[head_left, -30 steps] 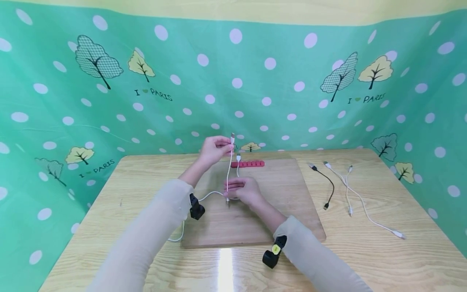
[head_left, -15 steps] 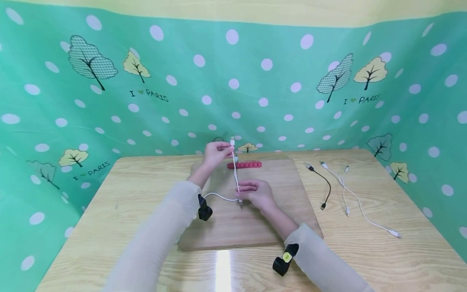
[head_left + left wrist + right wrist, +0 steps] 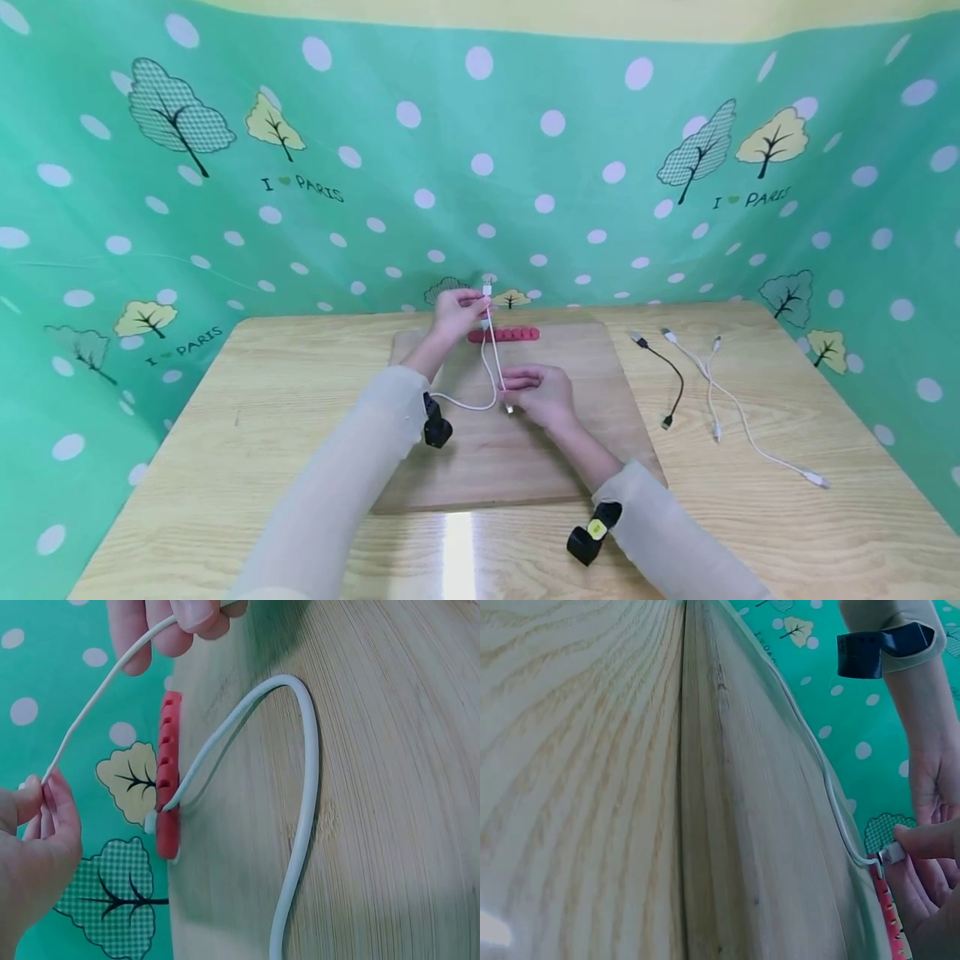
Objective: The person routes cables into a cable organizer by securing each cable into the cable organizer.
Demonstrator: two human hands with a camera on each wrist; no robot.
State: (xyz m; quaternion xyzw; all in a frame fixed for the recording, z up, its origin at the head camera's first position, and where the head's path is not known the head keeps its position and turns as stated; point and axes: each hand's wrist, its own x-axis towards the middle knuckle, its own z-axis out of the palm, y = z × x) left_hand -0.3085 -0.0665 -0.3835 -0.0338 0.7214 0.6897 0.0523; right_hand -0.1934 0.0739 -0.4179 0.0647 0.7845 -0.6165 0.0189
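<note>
My left hand (image 3: 459, 313) pinches a thin white USB cable (image 3: 495, 354) just under its upper plug (image 3: 487, 288). My right hand (image 3: 546, 395) holds the same cable near its lower connector (image 3: 893, 853), so the cable runs taut between both hands above the wooden board (image 3: 540, 458). Behind the cable, at the board's far edge, lies a red cable holder (image 3: 168, 735) with a row of slots. A thicker white cable (image 3: 307, 750) sits in one slot near its end, its plug beyond the holder and its length curving over the board.
On the table to the right lie a short black cable (image 3: 680, 383) and two white cables, a long one (image 3: 742, 412) crossing a short one (image 3: 710, 396). A green dotted curtain (image 3: 360, 108) hangs behind the table.
Both hands have shifted a little to the right with the thin cable stretched between them. Its lower end now slants further right. The red holder stays put.
</note>
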